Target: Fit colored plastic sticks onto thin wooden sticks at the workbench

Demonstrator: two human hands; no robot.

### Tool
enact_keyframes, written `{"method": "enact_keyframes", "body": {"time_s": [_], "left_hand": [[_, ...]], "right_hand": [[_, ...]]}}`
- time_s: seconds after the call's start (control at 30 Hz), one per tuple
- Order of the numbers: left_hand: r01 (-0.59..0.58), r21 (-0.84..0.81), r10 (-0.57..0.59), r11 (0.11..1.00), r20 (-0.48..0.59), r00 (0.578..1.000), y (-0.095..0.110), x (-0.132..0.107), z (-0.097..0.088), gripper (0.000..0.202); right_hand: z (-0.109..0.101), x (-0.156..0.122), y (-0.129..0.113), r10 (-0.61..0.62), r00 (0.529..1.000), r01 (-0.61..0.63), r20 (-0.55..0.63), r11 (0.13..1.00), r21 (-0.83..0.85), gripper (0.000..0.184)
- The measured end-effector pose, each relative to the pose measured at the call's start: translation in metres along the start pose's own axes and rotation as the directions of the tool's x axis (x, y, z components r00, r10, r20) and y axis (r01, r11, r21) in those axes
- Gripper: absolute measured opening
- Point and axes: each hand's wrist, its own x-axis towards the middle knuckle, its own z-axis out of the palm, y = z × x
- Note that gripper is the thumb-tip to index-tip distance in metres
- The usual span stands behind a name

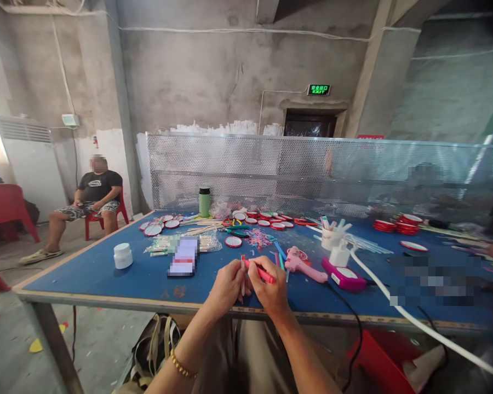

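My left hand (229,284) pinches a pale stick (242,273) upright between thumb and fingertips. My right hand (271,293) is closed around a red pen-like piece (264,272) whose far end points toward the pink glue gun (302,264). The 2 hands touch at the fingertips, just left of the glue gun and at the near edge of the blue table (107,273).

As I judge it, I am bringing the 2 pieces together, with the red one's end against the stick. Whether they are joined yet is hidden by my fingers. The next move calls for a steady pinch and for keeping both pieces lined up. The glue gun lies within easy reach of my right hand.

Just behind and right of the glue gun, a white cup (331,238) holds a handful of pale sticks standing upright, with a small white bottle (339,254) in front of it. Well to the left of the glue gun, a clear bag (207,242) holds wooden sticks. Farther left is a lidded white jar (122,255), contents unseen. Behind and left of the glue gun stands a capped green flask (204,202). Red-rimmed discs (271,221) lie loose behind the glue gun.
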Motion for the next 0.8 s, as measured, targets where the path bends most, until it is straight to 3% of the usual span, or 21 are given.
{"method": "enact_keyframes", "body": {"time_s": [0.8], "left_hand": [[-0.013, -0.039, 0.013, 0.999, 0.018, 1.000, -0.0023, -0.0002, 0.0000, 0.033]], "right_hand": [[0.0005, -0.0006, 0.0001, 0.008, 1.000, -0.008, -0.028, 1.000, -0.003, 0.019]]}}
